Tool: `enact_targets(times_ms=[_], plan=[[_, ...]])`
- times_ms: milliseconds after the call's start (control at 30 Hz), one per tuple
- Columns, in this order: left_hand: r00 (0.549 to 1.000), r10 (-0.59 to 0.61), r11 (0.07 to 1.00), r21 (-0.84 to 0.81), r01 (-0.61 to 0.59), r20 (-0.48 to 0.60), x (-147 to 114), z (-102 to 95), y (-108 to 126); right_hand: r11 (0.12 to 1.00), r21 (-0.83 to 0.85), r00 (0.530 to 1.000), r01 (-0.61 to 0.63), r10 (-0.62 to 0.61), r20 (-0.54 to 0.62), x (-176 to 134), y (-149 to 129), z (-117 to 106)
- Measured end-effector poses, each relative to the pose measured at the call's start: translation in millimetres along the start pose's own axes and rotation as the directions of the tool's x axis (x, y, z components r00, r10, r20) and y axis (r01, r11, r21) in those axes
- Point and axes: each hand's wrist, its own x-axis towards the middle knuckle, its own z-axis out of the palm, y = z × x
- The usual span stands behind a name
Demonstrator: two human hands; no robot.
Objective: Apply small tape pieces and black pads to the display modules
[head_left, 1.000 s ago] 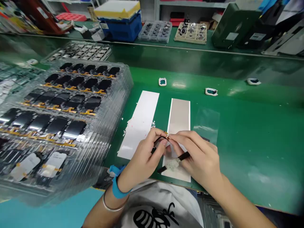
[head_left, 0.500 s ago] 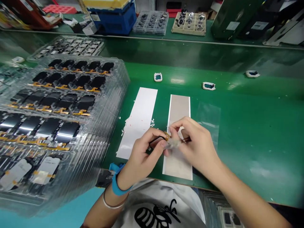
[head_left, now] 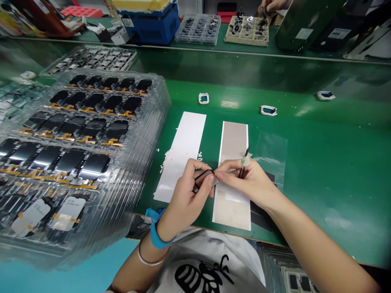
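My left hand (head_left: pixel 186 197) grips a small watch-type display module (head_left: pixel 202 178) with a dark rim and a greyish face. The fingertips of my right hand (head_left: pixel 253 179) are pinched at the module's right edge; whatever lies between them is too small to tell. Tucked in the right hand's fingers are dark tweezers (head_left: pixel 243 165) wrapped with pale tape, pointing up. Below the hands lies a beige strip with white edges (head_left: pixel 234 140). To its left is a white paper strip (head_left: pixel 191 136), with tiny scraps along its edges.
Stacked clear trays (head_left: pixel 152 122) of black displays with orange flex cables stand on the left. White-framed pieces (head_left: pixel 203 98) lie farther back. Clear film (head_left: pixel 271 150) lies right of the beige strip. Another person's hand (head_left: pixel 273 5) reaches over a parts tray (head_left: pixel 232 38) on the shelf.
My right hand has turned, so the tweezers now point upward and its fingertips meet the module's edge. The orange flex cable at the module is out of sight. Another person's hand has appeared at the back.
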Motion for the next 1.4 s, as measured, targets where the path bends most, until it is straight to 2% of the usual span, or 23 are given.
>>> enact_targets(times_ms=[67, 133, 233, 433, 567, 667, 733, 800, 933, 1067, 1200, 1300, 1400], plan=[[1.000, -0.020, 1.000, -0.020, 0.020, 0.003, -1, -0.5, -1, 0.991, -0.131, 0.998, 0.035, -0.043, -0.055, 0, 0, 0], [0.999, -0.036, 0.998, -0.048, 0.037, 0.022, -2, -1.2, -1, 0.966, -0.235, 0.985, 0.110, -0.137, -0.102, -2, 0, 2], [0.998, -0.036, 0.996, -0.077, 0.040, 0.043, -3, -1.6, -2, 0.939, -0.288, 0.964, 0.187, -0.232, -0.131, -4, -1, 5], [0.998, -0.023, 0.998, -0.062, 0.026, 0.052, -1, -0.4, -3, 0.938, -0.312, 0.960, 0.148, -0.212, -0.182, -6, -3, 6], [0.999, 0.001, 0.999, -0.038, 0.001, 0.047, 0, -0.5, -4, 0.890, -0.430, 0.895, 0.151, -0.308, -0.322, -18, -7, -5], [0.998, -0.006, 1.000, 0.010, 0.005, 0.063, 0, -0.8, -3, 0.837, -0.522, 0.841, 0.166, -0.397, -0.368, -36, -5, -11], [0.997, -0.014, 0.998, 0.054, 0.009, 0.081, -1, -0.7, -3, 0.831, -0.527, 0.801, 0.177, -0.432, -0.413, -50, 0, -9], [0.994, -0.015, 0.994, 0.111, 0.003, 0.107, -1, 0.1, -2, 0.859, -0.481, 0.779, 0.176, -0.420, -0.466, -62, 11, -3], [0.987, -0.006, 0.956, 0.290, -0.041, 0.158, 0, 2.3, -1, 0.894, -0.436, 0.768, 0.101, -0.349, -0.538, -74, 34, 14], [0.978, -0.031, 0.879, 0.471, -0.072, 0.206, 2, 3.6, 1, 0.897, -0.440, 0.701, 0.044, -0.342, -0.625, -71, 45, 29], [0.976, -0.022, 0.852, 0.515, -0.095, 0.216, 3, 4.3, 4, 0.888, -0.461, 0.673, 0.010, -0.347, -0.653, -66, 43, 36], [0.978, -0.029, 0.858, 0.507, -0.083, 0.208, 2, 4.0, 4, 0.912, -0.406, 0.655, 0.052, -0.338, -0.675, -66, 41, 37], [0.978, -0.046, 0.868, 0.492, -0.061, 0.203, 2, 3.5, 4, 0.905, -0.422, 0.609, 0.063, -0.370, -0.702, -67, 41, 36]])
